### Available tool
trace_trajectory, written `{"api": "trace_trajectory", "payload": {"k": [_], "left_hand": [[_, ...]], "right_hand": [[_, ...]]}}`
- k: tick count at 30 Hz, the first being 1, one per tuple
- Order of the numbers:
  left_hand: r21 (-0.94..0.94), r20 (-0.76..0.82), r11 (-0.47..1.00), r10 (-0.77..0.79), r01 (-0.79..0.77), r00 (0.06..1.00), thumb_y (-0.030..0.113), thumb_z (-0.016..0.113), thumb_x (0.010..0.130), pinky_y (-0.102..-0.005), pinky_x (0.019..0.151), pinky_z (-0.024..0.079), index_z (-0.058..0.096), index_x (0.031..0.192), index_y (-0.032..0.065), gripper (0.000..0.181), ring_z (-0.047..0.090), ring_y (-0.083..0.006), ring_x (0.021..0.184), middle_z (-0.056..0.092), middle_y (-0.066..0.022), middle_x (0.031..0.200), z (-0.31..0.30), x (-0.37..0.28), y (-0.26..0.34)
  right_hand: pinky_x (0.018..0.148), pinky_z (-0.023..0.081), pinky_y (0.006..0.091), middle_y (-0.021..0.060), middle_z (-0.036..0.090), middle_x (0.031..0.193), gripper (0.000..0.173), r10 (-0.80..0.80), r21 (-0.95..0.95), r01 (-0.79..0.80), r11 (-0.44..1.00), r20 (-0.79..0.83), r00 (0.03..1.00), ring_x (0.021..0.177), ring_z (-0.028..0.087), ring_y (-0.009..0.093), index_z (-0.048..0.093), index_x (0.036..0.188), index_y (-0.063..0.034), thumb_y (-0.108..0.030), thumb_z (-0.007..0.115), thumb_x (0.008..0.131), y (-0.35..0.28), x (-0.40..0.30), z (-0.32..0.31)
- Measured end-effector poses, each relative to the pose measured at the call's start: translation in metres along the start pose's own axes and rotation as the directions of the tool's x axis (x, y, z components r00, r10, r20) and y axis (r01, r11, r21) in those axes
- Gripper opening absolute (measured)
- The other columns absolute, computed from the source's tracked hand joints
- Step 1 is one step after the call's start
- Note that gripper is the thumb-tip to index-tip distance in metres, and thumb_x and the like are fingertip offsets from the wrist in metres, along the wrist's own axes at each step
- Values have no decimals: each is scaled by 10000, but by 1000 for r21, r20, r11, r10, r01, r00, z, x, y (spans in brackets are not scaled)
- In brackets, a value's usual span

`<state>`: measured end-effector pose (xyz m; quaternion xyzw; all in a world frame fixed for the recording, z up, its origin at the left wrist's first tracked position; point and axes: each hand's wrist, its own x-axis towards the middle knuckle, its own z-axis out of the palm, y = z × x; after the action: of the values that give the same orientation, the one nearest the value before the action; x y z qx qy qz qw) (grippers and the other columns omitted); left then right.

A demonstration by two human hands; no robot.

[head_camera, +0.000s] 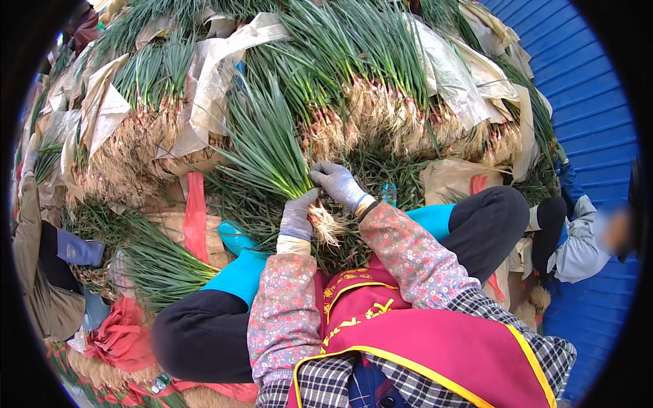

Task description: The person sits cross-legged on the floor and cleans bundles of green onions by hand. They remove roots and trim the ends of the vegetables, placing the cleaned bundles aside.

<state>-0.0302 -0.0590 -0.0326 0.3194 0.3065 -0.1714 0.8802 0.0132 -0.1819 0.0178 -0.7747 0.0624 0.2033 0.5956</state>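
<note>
A bunch of green onions (278, 153) lies slanted before me, its leaves to the upper left and its pale roots to the lower right. My left hand (301, 217), in a grey work glove, is closed around the stems just above the roots. My right hand (336, 183), gloved alike, has its fingertips at the right edge of the same bunch; whether it grips a stem is hard to tell. Beneath both hands lies a heap of loose green leaves (377, 173). Another bunch of green onions (163, 265) rests beside my left knee.
Stacked green onions with roots (382, 107) rise ahead, partly under plastic sheets (224, 66). Red plastic strips (196, 219) hang at the left. A person (41, 285) sits at the left, another (576, 245) at the right by a blue corrugated wall (592, 102). A bottle (160, 382) lies lower left.
</note>
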Motion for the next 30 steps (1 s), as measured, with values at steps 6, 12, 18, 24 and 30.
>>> {"api": "trace_trajectory", "payload": {"k": [6, 12, 18, 24, 30], "left_hand": [[-168, 229, 986, 34, 5, 973, 106, 641, 859, -324, 638, 538, 627, 982, 37, 142, 620, -183, 704, 647, -71, 830, 23, -14, 12], [-241, 155, 945, 261, -219, 953, 59, 650, 854, -333, 647, 547, 590, 1035, 57, 191, 610, -178, 713, 634, -72, 881, 37, -5, 18], [-175, 385, 984, 101, -35, 917, 98, 669, 848, -388, 668, 559, 602, 1053, 45, 222, 637, -209, 731, 651, -105, 892, 58, -42, 33], [-261, 388, 962, 179, -79, 904, 84, 682, 834, -370, 843, 533, 584, 1112, 64, 296, 639, -186, 886, 653, -57, 969, 62, -36, 27], [-175, 379, 956, 285, -235, 880, 130, 640, 875, -308, 817, 511, 609, 1043, 62, 184, 627, -164, 896, 656, -76, 993, 72, -34, 9]], "right_hand": [[387, 377, 210, -28, 522, 620, 171, 214, 582, -182, 793, 15, 977, 439, 460, 71, 601, 860, -77, -233, 572, 922, -30, -5, 0], [635, 508, 353, 108, 652, 790, 165, -562, -447, 376, 812, -421, 712, 695, 638, 233, 632, 946, -91, -236, 629, 867, -58, -2, -2], [579, 477, 228, 3, 611, 778, 290, 120, 597, 106, 795, -326, 938, 669, 565, 85, 580, 1097, -61, -291, 566, 922, -43, 28, -134], [905, 448, 329, 67, 563, 1215, 674, 137, 734, -50, 678, -60, 989, 1045, 560, 197, 415, 1349, -88, -594, 463, 907, 17, -19, -106], [879, 491, 349, 79, 626, 1037, 546, 5, 876, -121, 467, 135, 991, 934, 604, 210, 541, 1204, -8, -471, 549, 914, -21, -30, -25]]}}
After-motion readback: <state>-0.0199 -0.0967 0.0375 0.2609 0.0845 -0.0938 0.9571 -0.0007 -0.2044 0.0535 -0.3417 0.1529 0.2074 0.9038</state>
